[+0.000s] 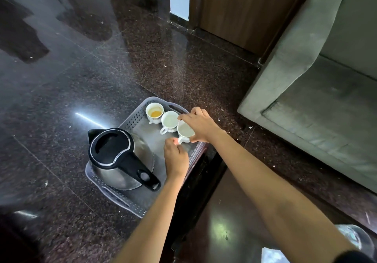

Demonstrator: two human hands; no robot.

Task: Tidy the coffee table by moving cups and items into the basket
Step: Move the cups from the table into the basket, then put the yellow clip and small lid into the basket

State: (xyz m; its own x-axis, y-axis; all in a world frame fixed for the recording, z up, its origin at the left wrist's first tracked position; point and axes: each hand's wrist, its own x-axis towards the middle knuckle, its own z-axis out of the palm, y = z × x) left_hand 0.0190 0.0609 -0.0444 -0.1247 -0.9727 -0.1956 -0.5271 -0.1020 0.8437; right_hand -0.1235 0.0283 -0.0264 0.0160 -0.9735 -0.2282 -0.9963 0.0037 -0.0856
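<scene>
A grey perforated plastic basket (pixel 134 117) sits on the dark floor beside the dark coffee table (pixel 230 211). Inside it stand a steel kettle with a black lid and handle (pixel 114 152), a white cup with an orange-brown residue (pixel 154 112) and an empty white cup (pixel 169 121). A third white cup (pixel 184 131) hangs tilted over the basket's right side. My right hand (pixel 201 125) grips its rim from above. My left hand (pixel 175 157) pinches its handle from below.
A grey-green sofa (pixel 318 91) fills the right side. A wooden door or cabinet (pixel 240 11) stands at the back. A clear glass object (pixel 355 236) shows at the bottom right corner. Polished dark granite floor (pixel 61 99) spreads to the left.
</scene>
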